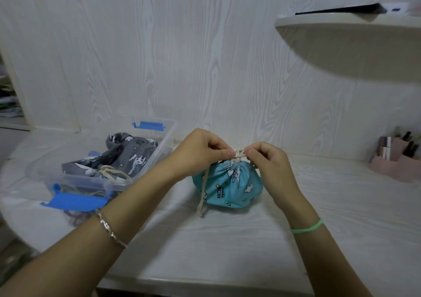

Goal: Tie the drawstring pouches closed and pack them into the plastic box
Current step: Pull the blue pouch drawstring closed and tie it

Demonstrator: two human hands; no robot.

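Note:
A turquoise unicorn-print drawstring pouch (pixel 230 185) sits on the white table, its mouth gathered at the top. Just above that mouth, my left hand (pixel 200 152) and my right hand (pixel 270 162) each pinch the cream drawstring (pixel 239 154), fingertips nearly touching. One loose cord end (pixel 202 196) hangs down the pouch's left side to the table. To the left stands the clear plastic box (pixel 75 178) with blue clips. A grey unicorn-print pouch (pixel 129 153) lies inside it, its cream cord knotted near the box's front wall.
A pink desk organiser (pixel 394 160) with small items stands at the right by the wall. A curved white shelf (pixel 355 45) juts out overhead at the upper right. The table's rounded edge runs along the left and front.

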